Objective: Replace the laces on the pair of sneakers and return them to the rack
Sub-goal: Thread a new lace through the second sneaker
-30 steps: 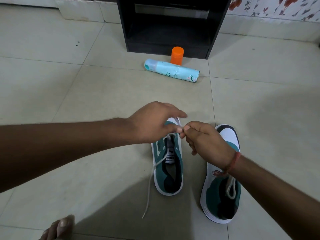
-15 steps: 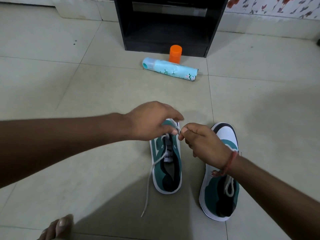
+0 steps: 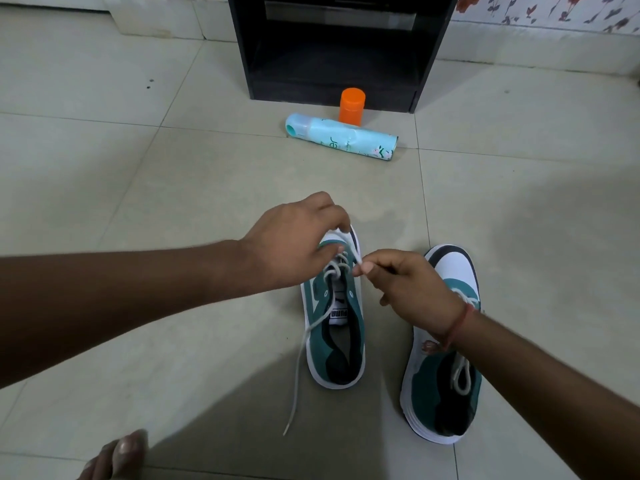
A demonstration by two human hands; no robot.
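Note:
Two green and white sneakers stand on the tiled floor, toes pointing away from me. The left sneaker (image 3: 341, 344) has a white lace (image 3: 298, 365) threaded through its front eyelets, and one loose end trails down onto the floor to its left. My left hand (image 3: 294, 244) rests over that shoe's toe and pinches the lace near the front. Just right of the eyelets, my right hand (image 3: 408, 285) pinches the other end of the lace. The right sneaker (image 3: 446, 355) has its lace tied in a loop and lies partly under my right wrist.
A black shoe rack (image 3: 332, 46) stands against the wall ahead, its lower shelf open. In front of it an orange-capped bottle (image 3: 351, 106) stands upright and a light blue spray can (image 3: 341, 137) lies on its side. My bare foot (image 3: 117, 455) shows at the bottom left.
Both hands stayed at the front of the left sneaker. My right hand drew the lace end slightly right and toward me, away from my left hand.

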